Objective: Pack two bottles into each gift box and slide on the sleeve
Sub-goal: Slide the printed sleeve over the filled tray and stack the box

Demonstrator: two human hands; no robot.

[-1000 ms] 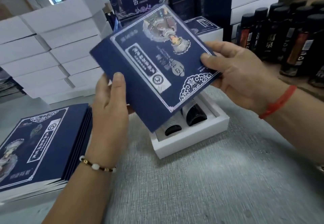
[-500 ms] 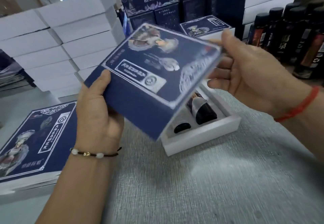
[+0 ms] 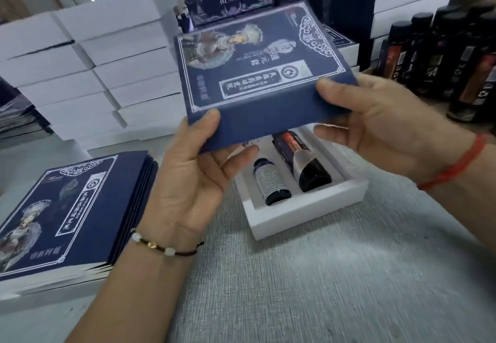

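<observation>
Since a second ago the sleeve [image 3: 257,74] has swung round and squared up, so its long blue side now faces the camera instead of a corner, and it sits higher over the box [image 3: 308,208].

Left hand [image 3: 196,179] pinches the sleeve's near left corner, thumb on the printed top, fingers curled underneath. Right hand [image 3: 375,127] pinches the near right corner the same way, thumb on the edge, fingers below. My guess is both corners are held so the flat-packed card pops open into a tube and stays level for lining up with the box end.

Box sits on the table [image 3: 322,289] right under the sleeve, open, white and foamy-looking with thick walls. Two bottles lie side by side in it: a small bottle [image 3: 271,184] with a pale label and a bigger bottle [image 3: 303,162] that's dark and glossy. So packing looks done, sleeve is next.

Sleeve is matte navy card with silver borders and a printed figure. More of them lie flat in a stack [image 3: 67,216] on the left. White boxes [image 3: 94,60] are piled behind, and dark capped bottles [image 3: 442,55] stand far right. Table cloth is grey, fine woven texture.
</observation>
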